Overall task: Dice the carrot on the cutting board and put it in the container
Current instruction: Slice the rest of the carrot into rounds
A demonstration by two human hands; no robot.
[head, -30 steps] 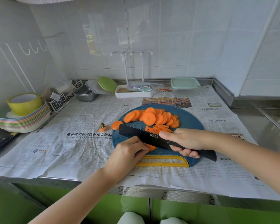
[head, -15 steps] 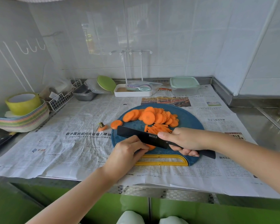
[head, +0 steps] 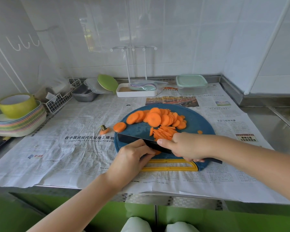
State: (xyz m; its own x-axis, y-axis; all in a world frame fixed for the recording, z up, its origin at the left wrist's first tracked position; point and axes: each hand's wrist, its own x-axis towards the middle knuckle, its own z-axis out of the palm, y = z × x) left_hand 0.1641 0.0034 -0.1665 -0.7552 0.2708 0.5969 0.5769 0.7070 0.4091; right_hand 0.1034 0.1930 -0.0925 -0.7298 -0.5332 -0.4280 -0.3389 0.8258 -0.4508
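Newspaper (head: 70, 148) sheets cover the counter under and around left hand (head: 131, 158) and right hand (head: 186, 146). Far left of left hand: stack of pastel plates (head: 18, 126), yellow-green bowl (head: 17, 104) on top. Beyond left hand, back-left: white wire basket (head: 59, 101), grey metal trays (head: 84, 94) just beside it, green leaf-shaped dish (head: 107, 83) tilted next to those. Straight beyond both hands at the wall: white tray (head: 136, 93) with tall white rack (head: 134, 62) rising from it. Wall hooks (head: 23, 44) high up left. Bare steel counter (head: 264, 121) right of right hand. Green cabinet fronts (head: 224, 218) below both hands, nearest the camera
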